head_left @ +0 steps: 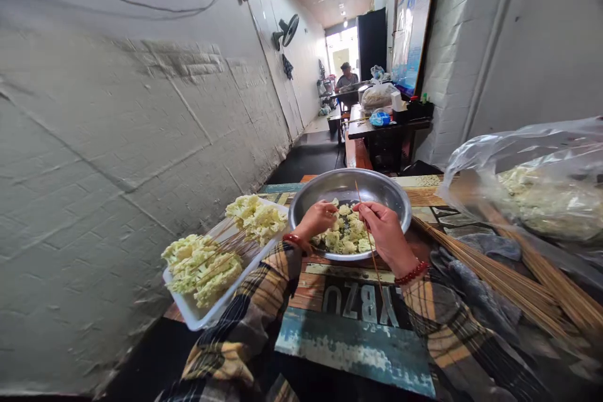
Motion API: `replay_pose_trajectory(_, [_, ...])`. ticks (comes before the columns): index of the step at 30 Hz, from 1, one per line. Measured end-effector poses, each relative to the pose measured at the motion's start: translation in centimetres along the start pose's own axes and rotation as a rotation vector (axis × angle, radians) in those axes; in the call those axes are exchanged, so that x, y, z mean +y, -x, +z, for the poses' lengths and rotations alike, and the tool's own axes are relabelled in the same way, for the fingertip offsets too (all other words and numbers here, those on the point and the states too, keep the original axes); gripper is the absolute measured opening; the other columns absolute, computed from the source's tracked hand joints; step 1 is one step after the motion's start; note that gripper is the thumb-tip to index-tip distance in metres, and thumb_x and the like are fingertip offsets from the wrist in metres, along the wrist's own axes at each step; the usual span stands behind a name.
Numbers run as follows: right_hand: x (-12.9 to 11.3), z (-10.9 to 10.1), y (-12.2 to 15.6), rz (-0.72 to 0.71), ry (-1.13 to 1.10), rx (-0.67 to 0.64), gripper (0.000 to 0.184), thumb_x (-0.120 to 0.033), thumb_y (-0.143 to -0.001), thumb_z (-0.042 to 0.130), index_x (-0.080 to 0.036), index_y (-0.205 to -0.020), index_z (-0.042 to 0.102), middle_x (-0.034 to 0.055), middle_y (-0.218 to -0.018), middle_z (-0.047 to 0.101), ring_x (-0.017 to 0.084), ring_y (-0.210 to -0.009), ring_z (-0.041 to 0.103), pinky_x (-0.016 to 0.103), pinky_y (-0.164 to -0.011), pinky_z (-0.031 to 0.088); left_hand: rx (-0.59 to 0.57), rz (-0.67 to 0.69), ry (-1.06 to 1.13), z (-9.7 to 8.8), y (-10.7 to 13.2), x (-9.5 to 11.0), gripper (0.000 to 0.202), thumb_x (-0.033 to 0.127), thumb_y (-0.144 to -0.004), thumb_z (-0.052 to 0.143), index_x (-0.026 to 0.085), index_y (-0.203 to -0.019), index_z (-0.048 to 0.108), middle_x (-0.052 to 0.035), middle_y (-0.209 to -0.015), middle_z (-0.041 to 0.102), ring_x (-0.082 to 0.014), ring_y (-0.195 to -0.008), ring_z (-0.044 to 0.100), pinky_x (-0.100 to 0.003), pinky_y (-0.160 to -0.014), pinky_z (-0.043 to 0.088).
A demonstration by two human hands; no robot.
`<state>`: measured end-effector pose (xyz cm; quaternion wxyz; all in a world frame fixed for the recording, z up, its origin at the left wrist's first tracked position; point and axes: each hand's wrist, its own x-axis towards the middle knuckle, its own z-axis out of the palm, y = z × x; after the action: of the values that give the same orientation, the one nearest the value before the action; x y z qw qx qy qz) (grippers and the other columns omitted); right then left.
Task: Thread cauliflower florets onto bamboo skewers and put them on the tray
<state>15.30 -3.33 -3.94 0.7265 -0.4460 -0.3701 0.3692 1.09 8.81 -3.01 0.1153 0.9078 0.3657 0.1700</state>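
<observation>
A wide metal bowl (304,191) stands on the table in front of me, with loose cauliflower florets (351,240) in its bottom. My right hand (387,232) is over the bowl's right side, pinching a thin bamboo skewer (374,257) that slants nearly upright. My left hand (320,218) is over the left side, its fingers curled together around a small cauliflower floret that is mostly hidden. To the left, a white tray (198,320) bears cauliflower skewers (202,267), laid in two bunches with their heads at opposite ends.
Bundles of bare bamboo skewers (494,270) lie at the right beside a grey cloth (490,245). Behind them sits a clear plastic bag (556,182) of cauliflower. A wall runs close along the left. Farther back are another table (360,129) and a seated person (347,78).
</observation>
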Motion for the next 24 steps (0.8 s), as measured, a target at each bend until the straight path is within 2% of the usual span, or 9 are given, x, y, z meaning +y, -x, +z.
replay_pose_trajectory(3, [-0.4, 0.0, 0.3, -0.006, -0.046, -0.026, 0.029, -0.046, -0.073, 0.070, -0.017, -0.078, 0.073, -0.0048, -0.058, 0.054, 0.010, -0.052, 0.043, 0.022, -0.048, 0.032, 0.029, 0.031, 0.196, -2.1, 1.8, 0.8, 0.033, 0.029, -0.088, 0.051, 0.010, -0.107, 0.070, -0.0075, -0.080, 0.070, -0.0147, -0.068, 0.063, -0.026, -0.066, 0.050])
replay_pose_trajectory(5, [-0.8, 0.2, 0.6, -0.015, -0.078, -0.062, 0.029, -0.045, -0.072, 0.070, -0.017, -0.078, 0.074, -0.0054, -0.055, 0.052, 0.010, -0.051, 0.042, 0.023, -0.047, 0.031, 0.047, 0.068, 0.311, -3.4, 3.0, 1.8, 0.039, 0.034, -0.091, 0.046, 0.011, -0.116, 0.067, -0.0092, -0.090, 0.072, -0.0145, -0.075, 0.065, -0.026, -0.069, 0.051])
replay_pose_trajectory(6, [-0.9, 0.3, 0.7, -0.021, -0.090, -0.085, 0.029, -0.044, -0.072, 0.070, -0.017, -0.080, 0.074, -0.0058, -0.054, 0.051, 0.010, -0.050, 0.040, 0.023, -0.047, 0.029, 0.059, 0.080, 0.401, -3.9, 3.5, 2.4, 0.041, 0.037, -0.091, 0.046, 0.012, -0.116, 0.067, -0.0094, -0.093, 0.072, -0.0140, -0.077, 0.065, -0.026, -0.070, 0.051])
replay_pose_trajectory(8, [-1.1, 0.4, 1.0, -0.035, -0.101, -0.132, 0.031, -0.042, -0.073, 0.070, -0.016, -0.088, 0.075, -0.0066, -0.053, 0.047, 0.009, -0.049, 0.037, 0.023, -0.046, 0.025, 0.067, -0.035, 0.910, -4.5, 4.1, 3.4, 0.038, 0.040, -0.080, 0.066, 0.014, -0.106, 0.071, -0.0093, -0.094, 0.072, -0.0143, -0.078, 0.064, -0.026, -0.073, 0.050])
replay_pose_trajectory(11, [-1.1, 0.6, 1.2, -0.053, -0.102, -0.175, 0.035, -0.041, -0.078, 0.065, -0.014, -0.099, 0.074, -0.0082, -0.052, 0.040, 0.009, -0.048, 0.030, 0.023, -0.047, 0.020, 0.135, -0.153, 1.281, -4.7, 4.7, 4.4, 0.035, 0.034, -0.065, 0.081, 0.017, -0.095, 0.073, -0.0062, -0.098, 0.072, -0.0110, -0.075, 0.061, -0.024, -0.072, 0.049])
replay_pose_trajectory(16, [-0.8, 0.4, 1.3, -0.027, -0.087, -0.165, 0.035, -0.043, -0.080, 0.063, -0.016, -0.100, 0.073, -0.0085, -0.052, 0.037, 0.008, -0.049, 0.029, 0.023, -0.046, 0.020, 0.160, -0.210, 1.441, -3.8, 5.2, 5.0, 0.037, 0.039, -0.064, 0.082, 0.015, -0.090, 0.070, -0.0039, -0.084, 0.067, -0.0130, -0.073, 0.060, -0.026, -0.066, 0.051])
replay_pose_trajectory(20, [-0.6, 0.4, 1.3, -0.006, -0.078, -0.139, 0.035, -0.042, -0.080, 0.063, -0.017, -0.102, 0.074, -0.0082, -0.053, 0.036, 0.009, -0.050, 0.029, 0.024, -0.047, 0.021, 0.182, -0.237, 1.491, -3.0, 5.2, 4.9, 0.037, 0.042, -0.066, 0.081, 0.015, -0.085, 0.067, -0.0002, -0.077, 0.061, -0.0088, -0.063, 0.054, -0.022, -0.057, 0.047])
replay_pose_trajectory(24, [-0.4, 0.5, 1.3, 0.002, -0.023, -0.134, 0.034, -0.041, -0.081, 0.063, -0.017, -0.102, 0.074, -0.0080, -0.053, 0.035, 0.009, -0.050, 0.030, 0.024, -0.047, 0.022, 0.249, -0.219, 1.483, -1.9, 5.1, 4.5, 0.035, 0.040, -0.067, 0.081, 0.016, -0.086, 0.065, 0.0011, -0.075, 0.060, -0.0077, -0.061, 0.052, -0.022, -0.059, 0.046])
